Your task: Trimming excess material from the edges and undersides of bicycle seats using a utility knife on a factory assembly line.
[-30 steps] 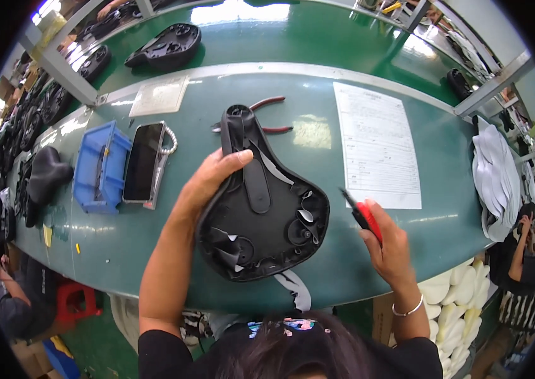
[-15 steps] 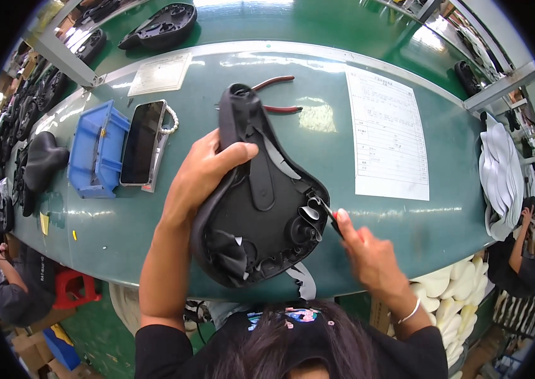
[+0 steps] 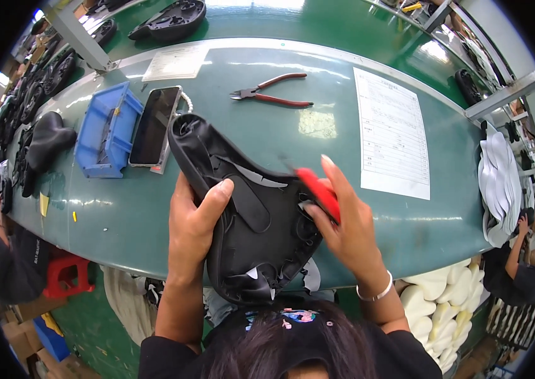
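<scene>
Saddle (image 3: 242, 243) swung nose leftward (long axis diagonal); left hand (image 3: 193, 221) grips it, right hand (image 3: 351, 230) red tool (image 3: 319, 191).

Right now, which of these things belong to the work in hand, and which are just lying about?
In the work:
black saddle, gripped by the left hand
red tool, held in the right hand

Probably just lying about, untouched:
pliers
phone
blue bin
larger paper sheet

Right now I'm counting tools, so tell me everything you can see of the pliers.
The pliers have metal jaws and two slim, dark red handles, apparently plastic-coated. They lie on the green tabletop, handles spread, jaws pointing left, beyond the black saddle and left of the white sheet. Nothing else touches them.
</scene>
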### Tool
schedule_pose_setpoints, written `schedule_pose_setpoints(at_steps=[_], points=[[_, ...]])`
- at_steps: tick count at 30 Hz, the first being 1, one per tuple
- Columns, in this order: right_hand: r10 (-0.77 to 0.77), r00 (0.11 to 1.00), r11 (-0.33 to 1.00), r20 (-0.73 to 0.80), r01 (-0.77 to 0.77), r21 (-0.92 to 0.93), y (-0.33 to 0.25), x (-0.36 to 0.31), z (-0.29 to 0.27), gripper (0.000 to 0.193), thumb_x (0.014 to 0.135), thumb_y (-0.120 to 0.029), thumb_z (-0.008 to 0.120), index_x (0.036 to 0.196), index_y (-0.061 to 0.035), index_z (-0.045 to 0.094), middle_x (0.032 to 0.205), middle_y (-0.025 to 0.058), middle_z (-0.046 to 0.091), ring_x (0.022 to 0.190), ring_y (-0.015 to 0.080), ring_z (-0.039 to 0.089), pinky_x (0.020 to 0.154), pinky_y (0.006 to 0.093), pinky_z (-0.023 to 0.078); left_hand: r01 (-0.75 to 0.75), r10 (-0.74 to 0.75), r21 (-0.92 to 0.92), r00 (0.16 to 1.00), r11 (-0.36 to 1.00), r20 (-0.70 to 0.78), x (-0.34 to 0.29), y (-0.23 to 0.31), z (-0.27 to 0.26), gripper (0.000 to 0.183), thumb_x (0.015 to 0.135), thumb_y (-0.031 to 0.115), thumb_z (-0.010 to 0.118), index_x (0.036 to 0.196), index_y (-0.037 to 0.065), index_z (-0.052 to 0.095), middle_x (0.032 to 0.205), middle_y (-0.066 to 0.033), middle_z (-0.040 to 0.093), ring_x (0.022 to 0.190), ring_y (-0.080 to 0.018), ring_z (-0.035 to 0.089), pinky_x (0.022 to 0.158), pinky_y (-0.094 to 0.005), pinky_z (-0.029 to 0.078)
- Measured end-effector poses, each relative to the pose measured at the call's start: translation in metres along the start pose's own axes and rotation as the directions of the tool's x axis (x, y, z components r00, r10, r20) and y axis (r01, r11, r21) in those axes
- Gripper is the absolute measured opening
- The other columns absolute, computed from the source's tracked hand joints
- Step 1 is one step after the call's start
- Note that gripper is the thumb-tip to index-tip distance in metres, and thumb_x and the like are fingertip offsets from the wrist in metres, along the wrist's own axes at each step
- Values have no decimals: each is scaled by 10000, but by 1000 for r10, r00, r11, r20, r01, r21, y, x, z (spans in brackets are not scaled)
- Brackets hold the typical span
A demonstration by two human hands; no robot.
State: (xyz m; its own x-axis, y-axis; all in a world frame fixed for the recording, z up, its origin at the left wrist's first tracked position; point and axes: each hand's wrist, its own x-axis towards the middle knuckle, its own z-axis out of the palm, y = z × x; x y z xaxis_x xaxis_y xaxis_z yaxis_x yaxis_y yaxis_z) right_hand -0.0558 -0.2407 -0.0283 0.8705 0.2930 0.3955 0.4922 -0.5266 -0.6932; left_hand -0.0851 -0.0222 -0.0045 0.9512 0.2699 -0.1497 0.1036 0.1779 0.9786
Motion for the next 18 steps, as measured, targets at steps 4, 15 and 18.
schedule_pose_setpoints(at_steps=[4, 15, 18], points=[[431, 901, 848, 48, -422, 319, 4, 19, -17, 460, 831, -42, 631, 1274, -27, 509, 908, 47, 617, 646, 95, 549, 556, 241, 481, -91, 104, 69, 968, 994, -228, -11, -37, -24, 536, 808, 157, 675, 1252, -19, 432, 1125, -101, 528, 1002, -186, 500, 925, -342, 393], [149, 956, 791, 251, -268, 550, -40, -6, -15, 508, 827, -124, 710, 1273, -32, 486, 930, 60, 663, 688, 138, 603, 662, 282, 497, -781, 300, 555, 623, 285, 723, 29, -11, 34, 242, 654, 219, 681, 815, 76, 571, 846, -84, 559, 791, -291, 519, 713, -378, 366], [32, 999, 995, 10, -33, 94, 4, -23, -37, 553, 814, -81, 703, 1323, -75, 488, 844, 59, 663, 642, 170, 603, 600, 309, 491, -748, 249, 548, 651, 376, 717, 36, -21, 24, 129, 718, 173, 664, 697, 106, 556, 673, -35, 525, 709, -204, 522, 696, -348, 320]])
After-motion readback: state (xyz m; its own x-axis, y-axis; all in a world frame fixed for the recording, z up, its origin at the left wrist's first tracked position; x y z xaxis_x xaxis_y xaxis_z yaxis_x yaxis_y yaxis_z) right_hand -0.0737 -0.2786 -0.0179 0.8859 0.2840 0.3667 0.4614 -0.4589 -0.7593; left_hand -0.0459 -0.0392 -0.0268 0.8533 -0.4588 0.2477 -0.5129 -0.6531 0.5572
